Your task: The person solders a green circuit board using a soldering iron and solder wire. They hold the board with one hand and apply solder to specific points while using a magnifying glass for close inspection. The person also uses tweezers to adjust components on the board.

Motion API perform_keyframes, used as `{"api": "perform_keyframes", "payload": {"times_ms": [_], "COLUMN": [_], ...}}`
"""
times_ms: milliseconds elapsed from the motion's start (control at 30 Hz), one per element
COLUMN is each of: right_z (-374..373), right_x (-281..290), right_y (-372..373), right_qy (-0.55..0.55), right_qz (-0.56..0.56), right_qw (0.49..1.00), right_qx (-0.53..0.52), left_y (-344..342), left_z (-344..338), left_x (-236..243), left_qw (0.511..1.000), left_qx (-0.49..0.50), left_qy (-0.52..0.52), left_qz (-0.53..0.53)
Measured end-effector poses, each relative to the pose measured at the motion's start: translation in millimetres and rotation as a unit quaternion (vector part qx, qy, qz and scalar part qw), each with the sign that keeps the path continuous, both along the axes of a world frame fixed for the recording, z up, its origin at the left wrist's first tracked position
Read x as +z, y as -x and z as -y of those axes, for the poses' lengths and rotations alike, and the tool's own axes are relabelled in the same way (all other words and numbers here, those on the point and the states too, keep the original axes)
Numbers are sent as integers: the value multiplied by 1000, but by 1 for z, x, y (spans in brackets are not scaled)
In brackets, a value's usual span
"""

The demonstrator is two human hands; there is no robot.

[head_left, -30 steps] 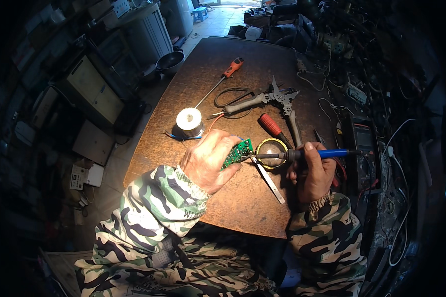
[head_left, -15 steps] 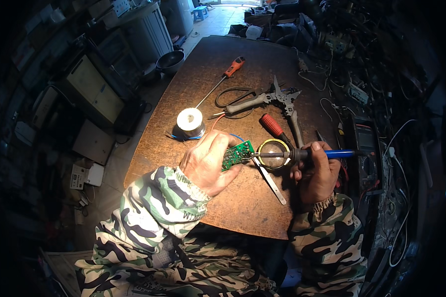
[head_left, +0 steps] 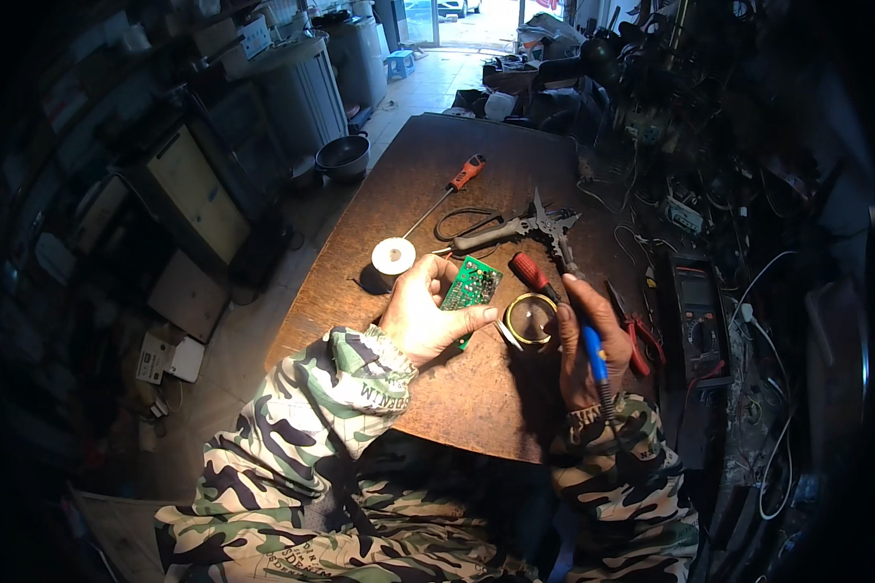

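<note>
My left hand (head_left: 420,316) grips a small green circuit board (head_left: 470,291) by its edges, tilted above the table, its solder-dotted face up. In my right hand (head_left: 596,330) is a soldering iron with a blue handle (head_left: 594,355), its cord running down past the wrist. The iron's tip is hard to make out, and the iron stands apart from the board. Between the hands lies a round yellow-rimmed glass or tin (head_left: 532,319), with tweezers (head_left: 507,334) partly under its left side. A spool of solder (head_left: 394,257) stands beyond my left hand.
On the wooden table (head_left: 360,228) lie an orange-handled screwdriver (head_left: 469,172), a red-handled screwdriver (head_left: 530,272), and large grey-handled pliers (head_left: 501,233). Red-handled pliers (head_left: 640,348) and a multimeter (head_left: 698,309) lie at the right amid tangled wires. A black pan (head_left: 343,155) sits left of the table.
The soldering iron has come off the board and swung from level to steep in my right hand. My left hand has tipped the board more upright. The view has tilted up.
</note>
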State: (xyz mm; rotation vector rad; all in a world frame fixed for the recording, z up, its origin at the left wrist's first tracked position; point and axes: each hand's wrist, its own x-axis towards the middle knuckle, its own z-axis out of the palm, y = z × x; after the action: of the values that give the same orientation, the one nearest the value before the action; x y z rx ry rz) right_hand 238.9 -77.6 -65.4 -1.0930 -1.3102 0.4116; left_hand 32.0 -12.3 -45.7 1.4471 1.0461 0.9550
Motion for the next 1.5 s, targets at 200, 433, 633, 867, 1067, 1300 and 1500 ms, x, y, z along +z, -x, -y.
{"api": "perform_keyframes", "payload": {"times_ms": [200, 433, 633, 867, 1067, 1300, 1500], "right_z": [0, -9, -14, -20, -32, -32, -31], "right_x": [18, 9, 6, 14, 12, 11, 13], "right_y": [27, 34, 8, -28, -51, -52, -54], "right_qy": [-7, -2, -24, 12, 35, 36, 80], "right_qz": [115, 35, 14, -1, -7, 28, -65], "right_qw": [993, 998, 999, 998, 999, 999, 994], "right_qx": [-3, 56, 20, 62, 10, 7, 46], "left_y": [-23, -16, 6, -4, -7, -24, -28], "left_z": [-10, -9, -19, -19, -13, 4, 15], "left_x": [-2, 0, 9, 26, 20, 5, 6], "left_qw": [991, 988, 986, 981, 914, 805, 731], "left_qx": [-29, -35, 1, 17, -20, -198, -256], "left_qy": [57, 65, -114, -184, -371, -508, -551], "left_qz": [120, 139, -124, -53, -162, -235, -312]}}
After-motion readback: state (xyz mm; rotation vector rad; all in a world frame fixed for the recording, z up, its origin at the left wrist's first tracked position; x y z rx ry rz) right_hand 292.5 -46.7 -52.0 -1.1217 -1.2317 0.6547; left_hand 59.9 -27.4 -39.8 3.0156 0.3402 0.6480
